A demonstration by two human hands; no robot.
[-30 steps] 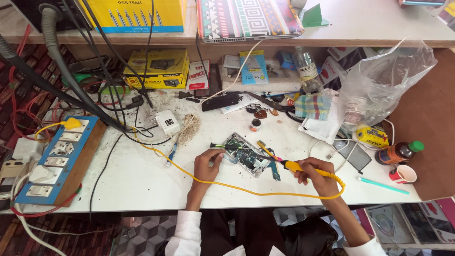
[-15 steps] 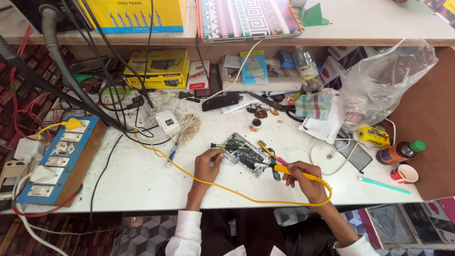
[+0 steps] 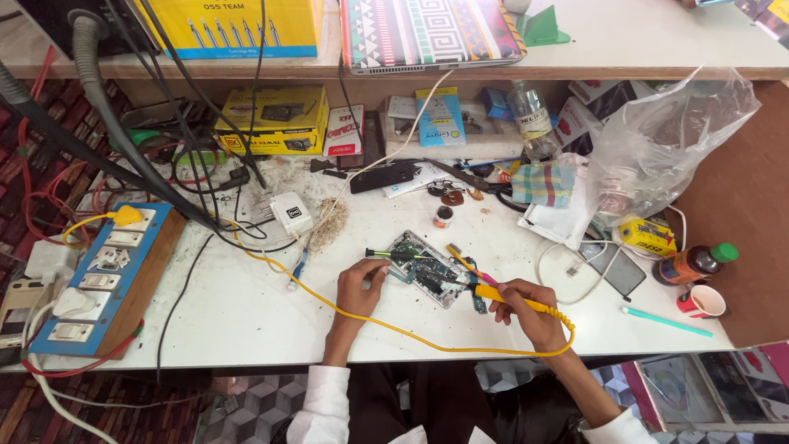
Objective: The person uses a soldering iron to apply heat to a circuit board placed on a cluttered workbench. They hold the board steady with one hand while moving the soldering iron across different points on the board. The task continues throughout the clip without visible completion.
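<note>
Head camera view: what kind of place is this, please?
Probably a small electronics repair bench: the right hand holds a yellow soldering iron over an opened circuit board, beside a switchboard with sockets.

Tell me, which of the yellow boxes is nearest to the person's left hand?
The flat yellow box under the shelf, behind the tangled cables, is nearest the left hand. The big one stands higher on the shelf; the small one lies at the far right.

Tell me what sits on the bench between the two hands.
In the head view, the opened phone circuit board lies between the left hand and right hand.
</note>
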